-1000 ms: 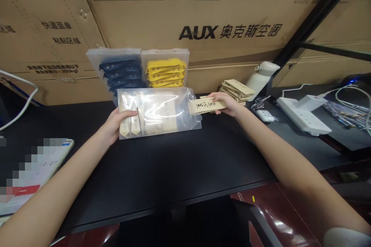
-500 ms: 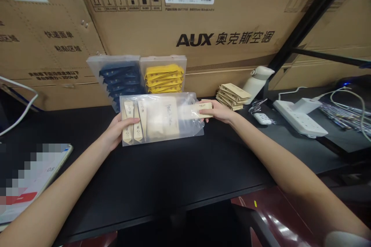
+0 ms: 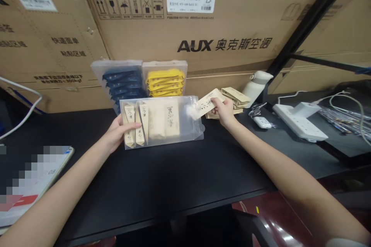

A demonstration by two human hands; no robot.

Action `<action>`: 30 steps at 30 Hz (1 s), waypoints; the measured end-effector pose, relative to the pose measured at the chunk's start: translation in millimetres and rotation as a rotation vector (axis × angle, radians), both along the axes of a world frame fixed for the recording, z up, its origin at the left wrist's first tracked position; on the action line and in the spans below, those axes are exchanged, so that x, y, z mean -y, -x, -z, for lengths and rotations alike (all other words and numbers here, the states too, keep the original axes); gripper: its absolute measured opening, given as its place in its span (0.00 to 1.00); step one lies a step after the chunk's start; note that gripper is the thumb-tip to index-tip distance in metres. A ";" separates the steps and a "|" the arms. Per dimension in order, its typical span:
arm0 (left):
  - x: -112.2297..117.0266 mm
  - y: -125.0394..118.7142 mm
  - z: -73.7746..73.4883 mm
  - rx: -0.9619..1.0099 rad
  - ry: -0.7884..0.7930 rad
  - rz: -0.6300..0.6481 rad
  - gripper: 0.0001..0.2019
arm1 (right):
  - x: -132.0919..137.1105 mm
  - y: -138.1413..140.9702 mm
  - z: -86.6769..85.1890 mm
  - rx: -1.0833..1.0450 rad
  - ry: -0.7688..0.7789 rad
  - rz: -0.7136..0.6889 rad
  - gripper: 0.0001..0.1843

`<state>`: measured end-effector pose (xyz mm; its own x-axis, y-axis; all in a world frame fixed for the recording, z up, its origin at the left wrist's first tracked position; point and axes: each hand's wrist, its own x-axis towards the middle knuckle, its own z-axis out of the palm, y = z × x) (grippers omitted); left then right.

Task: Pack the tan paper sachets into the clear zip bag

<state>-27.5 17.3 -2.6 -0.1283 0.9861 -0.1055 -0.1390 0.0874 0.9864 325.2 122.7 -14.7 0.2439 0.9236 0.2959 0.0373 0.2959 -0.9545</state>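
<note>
My left hand [image 3: 120, 133] grips the left end of a clear plastic box [image 3: 185, 117], thumb on its front face. Inside the box lie several beige paper packets [image 3: 141, 123] with black lettering, mostly towards the left. My right hand [image 3: 223, 110] pinches another beige packet [image 3: 207, 103], tilted, just outside the box's right end, where a flap hangs out. Behind that hand is a loose pile of beige packets [image 3: 237, 96].
Two more clear boxes stand behind, with blue packets [image 3: 123, 81] and yellow packets [image 3: 165, 81]. To the right are a white bottle [image 3: 256, 87], an earphone case [image 3: 262, 122] and a power strip [image 3: 301, 121]. A tablet-like device [image 3: 37, 185] lies left. Large cardboard boxes [image 3: 145, 42] form the back.
My right hand has moved the beige packet away from the box's right end, turning its lettered face upward. My left hand keeps its hold on the box. The view has shifted slightly.
</note>
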 end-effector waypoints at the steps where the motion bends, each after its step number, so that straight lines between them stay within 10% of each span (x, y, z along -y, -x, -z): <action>1: 0.0 0.2 0.0 0.001 -0.002 -0.001 0.27 | -2.8 -2.6 0.4 -0.009 -0.048 0.095 0.10; 7: -0.4 -0.6 -0.9 0.001 0.001 -0.010 0.25 | -15.9 -19.2 -4.7 -0.122 -0.193 0.364 0.12; 17: -1.1 0.9 0.3 -0.008 -0.010 -0.026 0.24 | 7.8 2.9 -1.3 0.061 0.093 -0.342 0.16; 24: 1.1 -4.3 -0.8 -0.017 0.004 -0.048 0.22 | 22.0 27.0 10.6 -0.091 0.142 -0.280 0.10; 30: 3.8 -8.7 0.4 -0.061 0.005 -0.029 0.24 | 30.6 33.2 7.3 -0.151 0.356 -0.593 0.08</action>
